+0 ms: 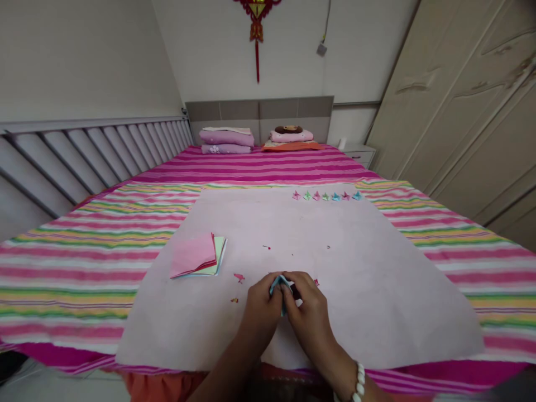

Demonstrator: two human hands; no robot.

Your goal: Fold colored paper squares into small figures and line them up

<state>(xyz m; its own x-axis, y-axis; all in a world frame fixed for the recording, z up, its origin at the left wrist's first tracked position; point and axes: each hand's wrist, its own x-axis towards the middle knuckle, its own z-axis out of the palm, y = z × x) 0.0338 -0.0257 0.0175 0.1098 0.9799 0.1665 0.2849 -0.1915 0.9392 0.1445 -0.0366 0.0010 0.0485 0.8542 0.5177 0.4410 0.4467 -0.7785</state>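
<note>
Right of the paper stack (193, 254), I see left hand (263, 300) and right hand (309, 302) pinching folded blue paper (279, 278), maybe so it won't open.

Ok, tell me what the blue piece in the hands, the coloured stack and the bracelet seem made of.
The blue piece looks like matte paper, given its thin, folded edges. The stack seems matte paper too: thin, flat layers. The bracelet looks smooth, whitish and beaded, perhaps plastic or stone.
</note>
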